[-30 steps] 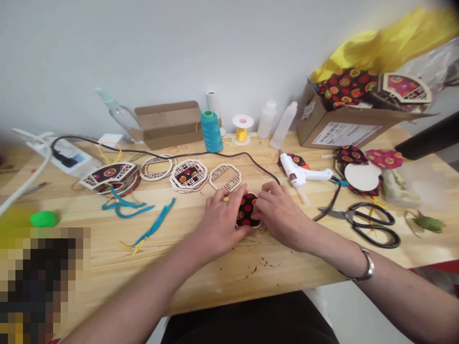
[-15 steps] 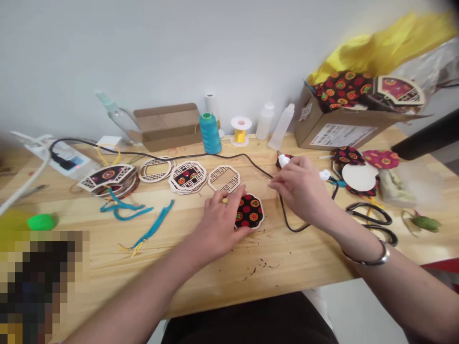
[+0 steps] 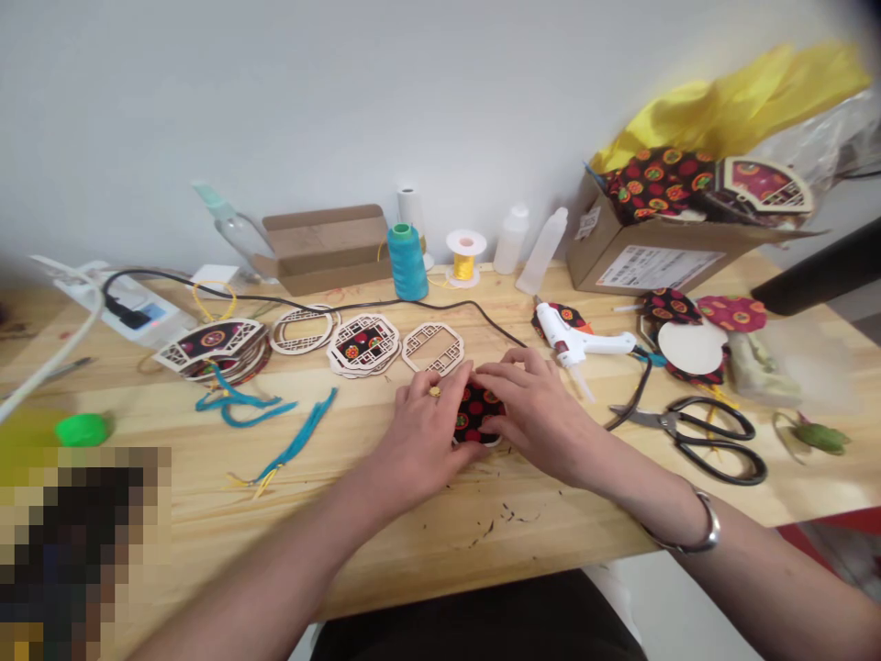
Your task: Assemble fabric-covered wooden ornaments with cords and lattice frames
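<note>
A small scalloped wooden piece faced with dark patterned fabric (image 3: pixel 476 418) lies flat on the table between my hands. My left hand (image 3: pixel 423 436) grips its left edge, thumb at the near side and fingers at the far side. From the right, my right hand (image 3: pixel 540 418) curls its fingers and thumb around the other edge. The hands partly cover the piece. Just beyond my right hand rests a white glue gun (image 3: pixel 588 342), its nozzle pointing to the back left. An openwork wooden frame (image 3: pixel 432 349) lies behind my left hand.
Black-handled scissors (image 3: pixel 669 421) lie at the right, near fabric pieces and a white disc (image 3: pixel 692 345). Lattice frames (image 3: pixel 363 344) and teal tassels (image 3: pixel 299 436) are on the left. A teal thread cone (image 3: pixel 408 264), squeeze bottles (image 3: pixel 511 240) and a full carton (image 3: pixel 653 257) stand behind.
My right hand has let go of the glue gun, which now lies on the table, and has moved left onto the fabric-faced piece. My left hand stays on that piece.
</note>
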`<state>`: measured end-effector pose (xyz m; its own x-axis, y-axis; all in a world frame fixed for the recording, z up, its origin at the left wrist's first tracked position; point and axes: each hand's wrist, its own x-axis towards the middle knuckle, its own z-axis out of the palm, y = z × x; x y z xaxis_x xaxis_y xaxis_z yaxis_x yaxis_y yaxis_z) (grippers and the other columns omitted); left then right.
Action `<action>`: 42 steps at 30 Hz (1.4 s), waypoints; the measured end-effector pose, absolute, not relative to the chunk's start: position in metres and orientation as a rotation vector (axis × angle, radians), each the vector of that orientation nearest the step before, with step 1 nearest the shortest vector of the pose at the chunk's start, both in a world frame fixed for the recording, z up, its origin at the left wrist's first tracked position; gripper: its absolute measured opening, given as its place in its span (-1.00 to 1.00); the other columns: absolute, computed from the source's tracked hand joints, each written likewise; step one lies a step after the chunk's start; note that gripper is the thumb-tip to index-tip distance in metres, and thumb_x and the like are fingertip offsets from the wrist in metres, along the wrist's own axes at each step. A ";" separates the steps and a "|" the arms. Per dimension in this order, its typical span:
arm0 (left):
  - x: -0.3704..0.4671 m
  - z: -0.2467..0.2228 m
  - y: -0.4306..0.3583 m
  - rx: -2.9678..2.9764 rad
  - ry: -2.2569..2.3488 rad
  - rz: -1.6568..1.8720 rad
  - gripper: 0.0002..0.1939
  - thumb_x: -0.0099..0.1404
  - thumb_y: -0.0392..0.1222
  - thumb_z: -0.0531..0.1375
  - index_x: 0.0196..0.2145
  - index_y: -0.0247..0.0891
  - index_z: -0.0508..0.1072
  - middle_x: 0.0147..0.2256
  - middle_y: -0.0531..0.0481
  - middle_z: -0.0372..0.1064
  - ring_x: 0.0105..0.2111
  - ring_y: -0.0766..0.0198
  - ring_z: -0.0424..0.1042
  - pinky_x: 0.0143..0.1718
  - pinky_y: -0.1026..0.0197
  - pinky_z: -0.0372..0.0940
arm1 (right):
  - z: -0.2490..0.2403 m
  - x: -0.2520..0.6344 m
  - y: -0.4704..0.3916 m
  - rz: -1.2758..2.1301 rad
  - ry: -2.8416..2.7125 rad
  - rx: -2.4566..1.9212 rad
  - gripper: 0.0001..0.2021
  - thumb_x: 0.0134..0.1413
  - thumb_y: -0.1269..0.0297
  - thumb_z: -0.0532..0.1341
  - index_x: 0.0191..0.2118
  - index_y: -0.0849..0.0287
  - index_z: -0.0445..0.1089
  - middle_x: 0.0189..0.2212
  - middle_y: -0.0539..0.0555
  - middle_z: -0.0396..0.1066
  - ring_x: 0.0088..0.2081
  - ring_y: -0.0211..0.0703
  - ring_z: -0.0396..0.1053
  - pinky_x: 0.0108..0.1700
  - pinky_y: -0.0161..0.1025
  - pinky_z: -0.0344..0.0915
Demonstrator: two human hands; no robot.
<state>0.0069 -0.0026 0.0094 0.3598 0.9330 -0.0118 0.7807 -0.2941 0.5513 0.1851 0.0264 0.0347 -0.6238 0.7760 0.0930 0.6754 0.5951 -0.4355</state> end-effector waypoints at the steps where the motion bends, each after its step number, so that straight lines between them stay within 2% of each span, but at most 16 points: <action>1: 0.006 0.009 -0.003 2.157 1.481 0.433 -0.15 0.13 -0.04 0.25 0.27 -0.22 -0.06 0.13 -0.20 0.23 0.07 -0.06 0.07 0.07 -0.14 0.05 | 0.036 0.186 0.026 0.574 -2.553 -1.180 -0.55 -0.01 0.47 0.25 0.06 0.19 0.31 0.02 0.12 0.37 0.01 0.06 0.11 0.04 0.03 0.14; 5: 0.005 0.009 -0.003 2.145 1.469 0.441 -0.11 0.10 -0.06 0.28 0.28 -0.20 -0.07 0.04 -0.18 0.33 0.07 -0.07 0.07 0.07 -0.15 0.05 | 0.037 0.192 0.025 0.667 -2.553 -1.163 -0.43 -0.04 0.54 0.22 0.14 0.10 0.23 0.05 0.09 0.35 0.02 0.05 0.11 0.04 0.05 0.17; 10: 0.006 0.009 -0.002 2.130 1.478 0.435 -0.12 0.11 -0.09 0.28 0.28 -0.18 -0.07 0.10 -0.18 0.26 0.08 -0.05 0.07 0.08 -0.13 0.05 | 0.035 0.195 0.026 0.685 -2.567 -1.158 -0.41 -0.03 0.50 0.25 0.16 0.06 0.19 -0.02 0.11 0.38 0.01 0.02 0.15 0.04 0.02 0.18; 18: 0.007 0.011 -0.002 2.117 1.506 0.358 -0.09 0.11 -0.08 0.29 0.28 -0.30 -0.08 0.15 -0.24 0.19 0.10 -0.06 0.03 0.11 -0.11 0.02 | 0.032 0.196 0.029 0.663 -2.586 -1.170 -0.39 -0.05 0.37 0.32 0.16 0.04 0.18 -0.10 0.15 0.35 0.03 0.08 0.15 -0.01 0.02 0.16; 22: 0.008 0.010 -0.003 2.107 1.514 0.365 -0.11 0.11 -0.09 0.29 0.28 -0.21 -0.06 0.16 -0.19 0.19 0.10 -0.07 0.05 0.10 -0.14 0.04 | 0.030 0.194 0.029 0.557 -2.623 -1.165 -0.41 -0.03 0.35 0.30 0.16 0.09 0.18 -0.09 0.19 0.35 0.01 0.09 0.18 -0.06 0.01 0.16; 27: 0.002 0.021 -0.004 2.122 1.503 0.382 -0.12 0.11 -0.03 0.29 0.27 -0.19 -0.04 0.19 -0.19 0.15 0.13 -0.08 0.06 0.11 -0.16 0.05 | 0.030 0.192 0.028 0.466 -2.673 -1.149 -0.45 -0.04 0.36 0.29 0.12 0.16 0.20 -0.09 0.20 0.38 0.00 0.09 0.20 -0.09 -0.02 0.15; 28: -0.002 0.026 -0.006 2.150 1.507 0.411 -0.16 0.13 -0.02 0.27 0.27 -0.17 -0.02 0.20 -0.17 0.14 0.14 -0.07 0.06 0.12 -0.15 0.05 | 0.030 0.192 0.027 0.450 -2.678 -1.156 -0.48 -0.04 0.35 0.29 0.09 0.16 0.23 -0.10 0.20 0.38 -0.01 0.10 0.21 -0.11 -0.03 0.15; 30: -0.010 0.034 -0.011 2.254 1.550 0.523 -0.38 0.24 -0.06 0.19 0.21 -0.16 0.12 0.19 -0.13 0.16 0.16 -0.01 0.07 0.16 -0.13 0.01 | 0.029 0.192 0.027 0.428 -2.681 -1.166 -0.52 -0.06 0.33 0.31 0.04 0.17 0.27 -0.12 0.21 0.39 -0.02 0.10 0.22 -0.11 -0.03 0.15; 32: -0.016 0.038 -0.020 2.357 1.599 0.601 -0.62 0.30 -0.19 0.11 0.07 -0.21 0.30 0.09 -0.12 0.28 0.12 0.03 0.15 0.14 -0.09 0.07 | 0.030 0.192 0.027 0.431 -2.672 -1.171 -0.50 -0.07 0.34 0.32 0.05 0.17 0.26 -0.11 0.21 0.38 -0.01 0.09 0.22 -0.10 -0.04 0.15; 34: -0.019 0.035 -0.031 2.446 1.602 0.640 -0.73 0.31 -0.29 0.07 -0.05 -0.26 0.39 -0.05 -0.13 0.40 0.00 0.06 0.27 0.05 -0.06 0.16 | 0.030 0.192 0.027 0.450 -2.666 -1.172 -0.48 -0.08 0.34 0.32 0.06 0.17 0.25 -0.09 0.20 0.38 0.01 0.09 0.21 -0.08 -0.04 0.15; 37: -0.015 0.024 -0.043 2.445 1.684 0.680 -0.73 0.29 -0.35 0.06 -0.08 -0.22 0.41 -0.10 -0.08 0.45 -0.03 0.05 0.27 0.01 -0.07 0.18 | 0.030 0.192 0.028 0.458 -2.671 -1.181 -0.48 -0.09 0.34 0.33 0.06 0.20 0.26 -0.10 0.21 0.39 0.01 0.09 0.21 -0.08 -0.04 0.16; 39: -0.010 0.018 -0.044 2.356 1.734 0.697 -0.70 0.28 -0.28 0.12 -0.02 -0.22 0.36 -0.05 -0.08 0.42 0.04 0.02 0.20 0.06 -0.08 0.15 | 0.030 0.192 0.028 0.472 -2.672 -1.183 -0.46 -0.09 0.35 0.33 0.07 0.22 0.26 -0.10 0.21 0.40 0.01 0.10 0.20 -0.08 -0.03 0.16; 42: -0.002 0.014 -0.038 2.177 1.797 0.696 -0.45 0.19 -0.17 0.23 0.12 -0.20 0.22 0.00 -0.08 0.39 0.08 -0.01 0.11 0.10 -0.10 0.10 | 0.029 0.193 0.028 0.500 -2.656 -1.180 -0.45 -0.09 0.37 0.32 0.08 0.22 0.24 -0.09 0.19 0.40 0.01 0.10 0.19 -0.07 -0.02 0.17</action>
<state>-0.0020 -0.0385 0.0141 0.1332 0.9685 0.2104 0.8574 -0.2191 0.4656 0.1927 0.0277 0.0292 -0.6643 0.7465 0.0382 0.6814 0.6257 -0.3796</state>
